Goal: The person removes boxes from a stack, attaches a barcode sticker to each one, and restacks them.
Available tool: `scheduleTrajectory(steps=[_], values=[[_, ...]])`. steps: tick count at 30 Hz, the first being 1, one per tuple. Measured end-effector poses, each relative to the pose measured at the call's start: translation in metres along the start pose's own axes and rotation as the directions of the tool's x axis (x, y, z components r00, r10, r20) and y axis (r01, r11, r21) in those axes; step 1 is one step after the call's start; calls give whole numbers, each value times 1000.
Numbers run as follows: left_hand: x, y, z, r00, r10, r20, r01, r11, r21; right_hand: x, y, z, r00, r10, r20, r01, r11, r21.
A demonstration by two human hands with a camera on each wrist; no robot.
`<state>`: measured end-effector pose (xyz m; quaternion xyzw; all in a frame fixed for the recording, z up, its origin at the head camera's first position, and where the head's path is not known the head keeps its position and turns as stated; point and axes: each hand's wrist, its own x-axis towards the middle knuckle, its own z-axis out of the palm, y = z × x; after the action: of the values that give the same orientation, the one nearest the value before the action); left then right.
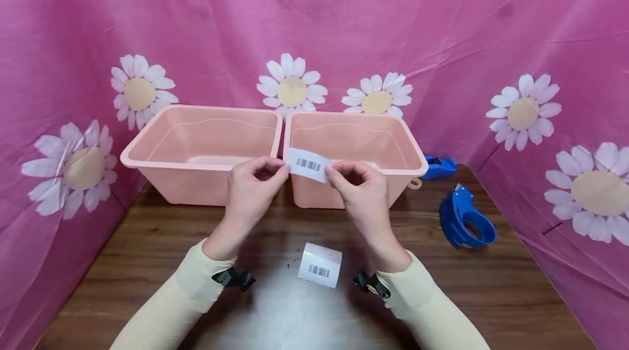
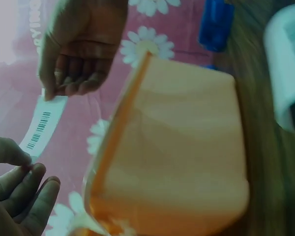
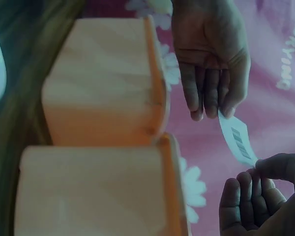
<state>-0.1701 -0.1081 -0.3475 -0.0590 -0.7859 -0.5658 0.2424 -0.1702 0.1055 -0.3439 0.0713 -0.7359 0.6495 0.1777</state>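
A white barcode label [image 1: 308,165] is stretched between both hands, in front of the right pink bin's near rim in the head view. My left hand [image 1: 250,197] pinches its left end between thumb and forefinger. At the opposite end, my right hand [image 1: 366,197] pinches a corner in the same way. The label bows slightly, its printed side facing up towards me, as the left wrist view also shows with the barcode [image 2: 39,130]. Below the hands, a roll of barcode labels [image 1: 319,265] lies on the wooden table [image 1: 275,317].
Two pink bins stand side by side at the back, the left bin [image 1: 196,186] and the right bin [image 1: 314,197]. A blue tape dispenser [image 1: 454,219] lies at the right, with another blue tool [image 1: 439,167] behind it. Pink flowered cloth [image 1: 314,22] surrounds the table.
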Motion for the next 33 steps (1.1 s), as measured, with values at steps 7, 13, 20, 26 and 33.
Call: scheduleTrajectory(steps=[7, 13, 20, 26, 33], values=[[-12, -33, -32, 999, -44, 12, 41, 982, 185, -10, 9, 36, 994, 31, 102, -23, 997, -79], [-29, -58, -61, 998, -56, -12, 57, 930, 362, -21, 17, 70, 974, 8, 226, 37, 981, -191], [-41, -86, -88, 998, -18, -66, 46, 888, 458, -27, 25, 110, 956, 18, 293, 56, 968, -243], [-40, -96, -107, 988, 47, -147, 32, 870, 493, -27, 24, 142, 959, -1, 283, 69, 970, -231], [-33, -105, -122, 966, 103, -236, 30, 866, 500, -31, 27, 183, 976, -16, 219, 60, 979, -196]])
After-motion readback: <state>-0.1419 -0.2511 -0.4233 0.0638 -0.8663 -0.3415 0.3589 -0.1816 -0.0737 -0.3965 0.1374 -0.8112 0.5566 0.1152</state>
